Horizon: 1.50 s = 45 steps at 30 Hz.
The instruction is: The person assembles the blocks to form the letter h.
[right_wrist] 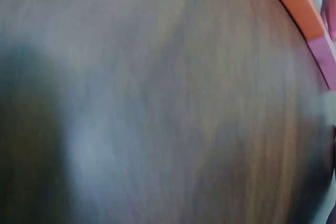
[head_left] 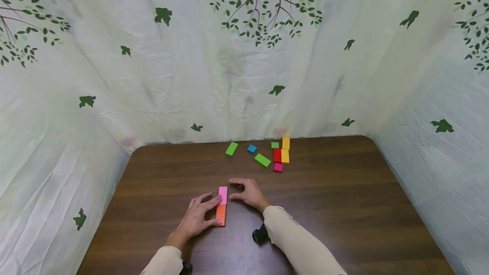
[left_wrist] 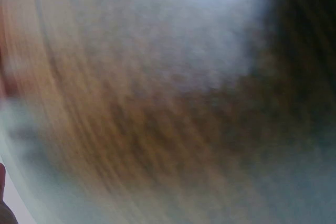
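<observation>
A pink block [head_left: 223, 195] and an orange block [head_left: 220, 215] lie end to end in a line on the wooden table. My left hand [head_left: 196, 217] rests along their left side, its index fingertip at the pink block and its thumb at the near end of the orange one. Just right of the pink block is my right hand [head_left: 250, 193], thumb and fingers parted with nothing between them. In the right wrist view, the orange block [right_wrist: 296, 1] and pink block [right_wrist: 324, 59] show at the upper right edge. The left wrist view is mostly blurred tabletop.
Toward the back edge of the table [head_left: 324, 190] lie green blocks [head_left: 262, 160], a blue block [head_left: 251, 149], a red block [head_left: 276, 155], yellow blocks [head_left: 285, 156] and a magenta block [head_left: 278, 167]. A leaf-patterned white curtain [head_left: 237, 75] encloses the back and sides.
</observation>
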Each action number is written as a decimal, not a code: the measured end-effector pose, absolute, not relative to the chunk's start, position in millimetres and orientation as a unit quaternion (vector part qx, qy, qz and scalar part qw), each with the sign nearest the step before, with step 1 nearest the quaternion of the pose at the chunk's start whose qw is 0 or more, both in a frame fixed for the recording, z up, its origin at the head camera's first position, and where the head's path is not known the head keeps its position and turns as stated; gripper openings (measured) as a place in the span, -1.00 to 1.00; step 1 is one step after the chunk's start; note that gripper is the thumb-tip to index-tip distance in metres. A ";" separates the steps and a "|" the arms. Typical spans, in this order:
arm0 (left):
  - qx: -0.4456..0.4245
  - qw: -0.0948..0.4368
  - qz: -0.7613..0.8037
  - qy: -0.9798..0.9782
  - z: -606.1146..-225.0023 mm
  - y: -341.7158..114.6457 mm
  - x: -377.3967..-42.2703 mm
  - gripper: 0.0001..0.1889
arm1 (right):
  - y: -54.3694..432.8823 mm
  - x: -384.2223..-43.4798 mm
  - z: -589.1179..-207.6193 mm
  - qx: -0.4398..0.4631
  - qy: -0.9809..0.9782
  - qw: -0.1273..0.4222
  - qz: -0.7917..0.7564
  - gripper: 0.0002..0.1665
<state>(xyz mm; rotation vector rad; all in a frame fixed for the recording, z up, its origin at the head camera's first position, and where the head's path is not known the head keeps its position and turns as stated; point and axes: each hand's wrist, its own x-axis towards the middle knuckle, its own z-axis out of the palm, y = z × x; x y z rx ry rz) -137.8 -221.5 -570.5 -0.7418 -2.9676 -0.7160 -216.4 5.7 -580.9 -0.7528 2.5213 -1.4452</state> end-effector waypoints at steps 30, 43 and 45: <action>-0.261 -0.023 -0.159 -0.952 -567.8 -225.9 -137.8 -0.25 | 85.3 -298.5 -550.0 -0.281 0.933 0.074 -0.213 -0.41; -0.261 -0.038 -0.157 -0.952 -561.8 -226.9 -138.1 -0.27 | 86.2 -307.5 -543.6 -0.331 0.919 0.128 -0.170 -0.43; -0.266 -0.035 -0.152 -0.951 -562.9 -226.5 -138.5 -0.28 | 85.1 -306.8 -543.5 -0.335 0.917 0.122 -0.178 -0.46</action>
